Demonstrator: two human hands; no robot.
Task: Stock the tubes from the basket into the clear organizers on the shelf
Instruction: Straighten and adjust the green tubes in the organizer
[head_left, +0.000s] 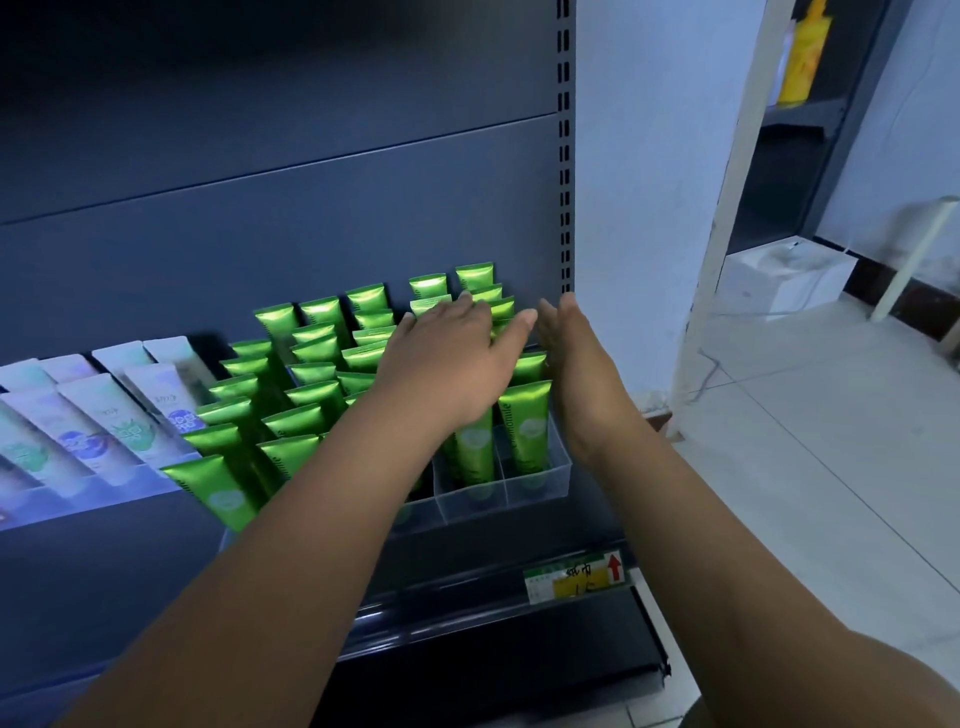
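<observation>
Several shiny green tubes (306, 364) stand in rows inside a clear organizer (540, 483) on the dark shelf (467, 561). My left hand (447, 358) lies flat with straight fingers on top of the green tubes in the right-hand rows. My right hand (576, 358) stands edge-on with straight fingers along the organizer's right side, next to the rightmost row. Neither hand holds a tube. The basket is out of view.
White and pastel tubes (93, 410) lean in another clear organizer at the left. A price label (576, 574) with a red arrow sits on the shelf's front edge. To the right are a white wall, tiled floor and a white box (784, 270).
</observation>
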